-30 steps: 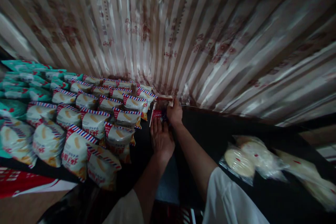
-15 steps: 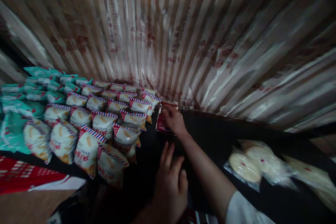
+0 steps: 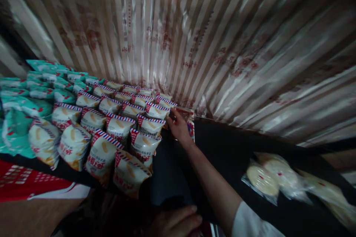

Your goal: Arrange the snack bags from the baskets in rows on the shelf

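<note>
My right hand [image 3: 179, 127] reaches to the back of the black table, at the right end of the rows of white snack bags [image 3: 107, 155]. Its thumb and forefinger are apart, beside the edge of the nearest bags; whether they touch is hard to tell. Under and behind that hand lies a flat dark red packet [image 3: 191, 118], partly covered by it. My left hand [image 3: 178, 223] is low at the bottom edge, fingers stretched out, much of it out of frame. Close to it, the edge of a dark red and white item [image 3: 213, 229] shows, too cut off to name.
Teal bags [image 3: 22, 129] stand in rows at the far left. A red basket [image 3: 30, 181] is below them. Clear-wrapped pale round pieces [image 3: 263, 179] lie on the black table [image 3: 222, 148] at right. A striped, printed plastic sheet [image 3: 178, 37] hangs along the back.
My right hand has shifted left from over the dark red packet to the snack bags' edge. My left hand has dropped back toward the bottom edge. The view has shifted slightly.
</note>
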`<state>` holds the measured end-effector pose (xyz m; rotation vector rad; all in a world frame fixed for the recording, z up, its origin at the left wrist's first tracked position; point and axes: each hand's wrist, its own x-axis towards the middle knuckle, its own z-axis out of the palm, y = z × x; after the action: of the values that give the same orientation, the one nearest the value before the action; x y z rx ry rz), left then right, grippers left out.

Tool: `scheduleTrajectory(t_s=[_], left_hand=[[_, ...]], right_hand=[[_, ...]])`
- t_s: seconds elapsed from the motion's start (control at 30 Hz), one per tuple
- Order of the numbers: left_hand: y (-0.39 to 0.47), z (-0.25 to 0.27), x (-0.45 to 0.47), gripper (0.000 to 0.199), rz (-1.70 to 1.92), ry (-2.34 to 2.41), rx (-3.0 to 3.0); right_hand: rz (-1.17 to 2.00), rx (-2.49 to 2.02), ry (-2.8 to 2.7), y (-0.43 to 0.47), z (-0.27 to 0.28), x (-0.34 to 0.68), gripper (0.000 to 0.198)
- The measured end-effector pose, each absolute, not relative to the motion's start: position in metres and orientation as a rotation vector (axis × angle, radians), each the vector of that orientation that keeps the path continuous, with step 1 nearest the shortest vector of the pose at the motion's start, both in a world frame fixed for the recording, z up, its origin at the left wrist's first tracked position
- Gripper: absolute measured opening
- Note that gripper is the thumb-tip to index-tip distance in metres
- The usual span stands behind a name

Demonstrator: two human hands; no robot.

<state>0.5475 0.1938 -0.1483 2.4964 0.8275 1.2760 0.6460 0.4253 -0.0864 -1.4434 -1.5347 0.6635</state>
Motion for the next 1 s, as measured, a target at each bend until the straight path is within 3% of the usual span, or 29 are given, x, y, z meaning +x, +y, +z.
scheduleTrajectory(t_s=[0.27,0.57,1.0], left_hand=[[0.206,-0.133,0.54,0.021,1.495,0.703,2.604],[0.203,-0.101,0.517,0.026,1.318,0.774,2.605],[0.194,-0.083,0.47,0.027,1.727,1.292,2.383]], right_hand=[[0.604,-1.392,-1.525,0.428,-0.096,0.64,0.045],[0.579,-1.444,-1.42,0.394,-0.077,0.646,0.044],[0.851,-1.298,-1.394,0.305,-0.06,0.622,0.04]])
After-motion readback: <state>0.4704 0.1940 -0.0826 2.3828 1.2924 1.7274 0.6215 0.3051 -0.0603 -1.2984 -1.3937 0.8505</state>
